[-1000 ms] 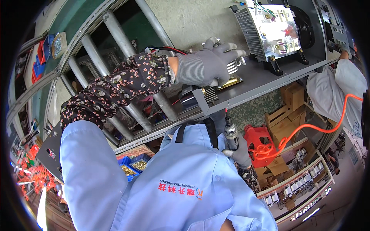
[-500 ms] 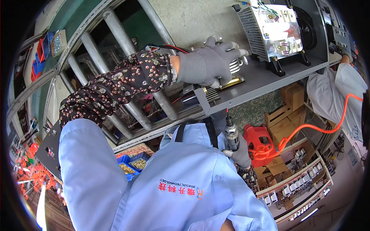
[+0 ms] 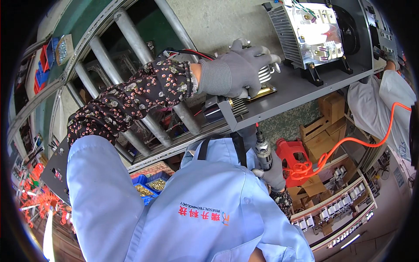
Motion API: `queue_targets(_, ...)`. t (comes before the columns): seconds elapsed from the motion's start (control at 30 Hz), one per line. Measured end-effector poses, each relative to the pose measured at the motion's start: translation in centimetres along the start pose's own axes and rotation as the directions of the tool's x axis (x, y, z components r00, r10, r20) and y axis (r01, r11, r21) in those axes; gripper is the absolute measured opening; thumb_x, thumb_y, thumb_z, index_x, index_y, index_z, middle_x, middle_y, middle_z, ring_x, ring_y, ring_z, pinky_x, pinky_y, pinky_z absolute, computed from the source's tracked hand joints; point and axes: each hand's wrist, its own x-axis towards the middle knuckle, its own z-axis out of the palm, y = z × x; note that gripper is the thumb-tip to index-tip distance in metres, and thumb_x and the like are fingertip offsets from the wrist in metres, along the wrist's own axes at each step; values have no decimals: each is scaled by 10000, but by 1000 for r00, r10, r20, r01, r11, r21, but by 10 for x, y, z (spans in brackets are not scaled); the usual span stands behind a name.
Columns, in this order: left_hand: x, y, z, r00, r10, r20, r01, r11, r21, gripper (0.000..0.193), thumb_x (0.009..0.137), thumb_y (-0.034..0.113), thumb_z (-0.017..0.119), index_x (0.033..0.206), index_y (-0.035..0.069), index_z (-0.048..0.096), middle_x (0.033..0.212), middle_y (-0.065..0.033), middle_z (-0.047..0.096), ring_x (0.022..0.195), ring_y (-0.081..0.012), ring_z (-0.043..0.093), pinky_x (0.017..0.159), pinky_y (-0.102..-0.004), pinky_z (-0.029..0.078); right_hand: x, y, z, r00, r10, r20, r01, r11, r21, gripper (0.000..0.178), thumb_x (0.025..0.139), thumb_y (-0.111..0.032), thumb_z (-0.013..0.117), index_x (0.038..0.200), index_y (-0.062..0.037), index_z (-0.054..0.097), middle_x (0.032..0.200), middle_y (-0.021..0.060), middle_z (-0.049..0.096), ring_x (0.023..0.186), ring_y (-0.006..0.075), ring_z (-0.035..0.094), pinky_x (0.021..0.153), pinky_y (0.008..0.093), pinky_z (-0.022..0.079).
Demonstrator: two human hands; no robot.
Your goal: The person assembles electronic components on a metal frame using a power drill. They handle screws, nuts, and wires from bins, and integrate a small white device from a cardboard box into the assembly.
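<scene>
My left hand [image 3: 241,70], in a grey glove, lies over a ribbed silver metal part [image 3: 265,75] at the near left end of a dark grey metal chassis [image 3: 301,94]. Its fingers are spread over the part's top, and what is under the palm is hidden. A gold-coloured plate [image 3: 263,92] shows just below the fingers. Low beside my body, my right hand [image 3: 274,173], gloved too, is closed around a power screwdriver [image 3: 263,150] whose red-tipped bit points up. Farther right on the chassis stands a finned heatsink assembly [image 3: 316,37] with a shiny top and black feet.
Metal conveyor rollers [image 3: 131,32] lie under my left arm. Blue bins [image 3: 158,181] of small brass-coloured fasteners stand near my body. A red plastic object [image 3: 293,155] and an orange hose [image 3: 349,144] are at the right, near cardboard boxes [image 3: 331,109]. Another person's sleeve [image 3: 371,105] is beyond.
Hardly anything differs. My left hand keeps its place over the ribbed part, and my right hand with the power screwdriver has shifted only very slightly.
</scene>
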Motion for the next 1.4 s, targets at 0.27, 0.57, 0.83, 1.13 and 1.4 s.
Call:
queue_targets(0.27, 1, 2, 0, 998, 0, -66, -1, 1000, -19, 117, 518, 185, 689, 599, 264, 660, 1286, -55, 382, 1169, -226, 335, 882, -521, 253, 2, 4, -4, 1000, -16, 13, 17, 995, -101, 687, 533, -194, 798, 1114, -25, 475, 965, 35, 560, 861, 116, 522, 758, 274, 419)
queue_targets(0.57, 3, 4, 0, 999, -23, -38, 23, 1000, -8, 132, 508, 175, 692, 595, 268, 657, 1277, -52, 383, 1168, -235, 340, 882, -528, 251, 4, -1, -3, 1000, -9, 27, 11, 998, -54, 677, 528, -156, 794, 1112, -27, 474, 976, 42, 558, 880, 118, 521, 771, 271, 415)
queue_targets(0.83, 6, 7, -4, 999, -43, 16, 43, 999, 9, 146, 481, 198, 691, 618, 241, 666, 1317, -66, 334, 1172, -278, 318, 857, -515, 270, 7, 0, -2, 1000, 15, -14, -16, 995, -94, 635, 555, -172, 781, 1100, -30, 488, 953, 45, 563, 852, 120, 525, 748, 273, 425)
queue_targets(1.13, 7, 7, -5, 998, -57, -6, 57, 998, 23, 172, 459, 203, 719, 615, 243, 656, 1297, -54, 354, 1116, -274, 351, 826, -466, 247, 14, 14, -5, 994, -103, -34, 98, 985, -144, 655, 560, -225, 783, 1108, -29, 483, 916, 69, 580, 823, 149, 556, 716, 290, 439)
queue_targets(1.4, 11, 4, -5, 997, -82, 0, 82, 994, 79, 167, 466, 234, 720, 621, 268, 666, 1245, -15, 395, 1082, -234, 377, 814, -448, 260, 18, 11, -11, 963, -262, -66, 227, 917, -329, 592, 548, -366, 771, 968, -47, 503, 747, 124, 592, 712, 278, 598, 627, 343, 445)
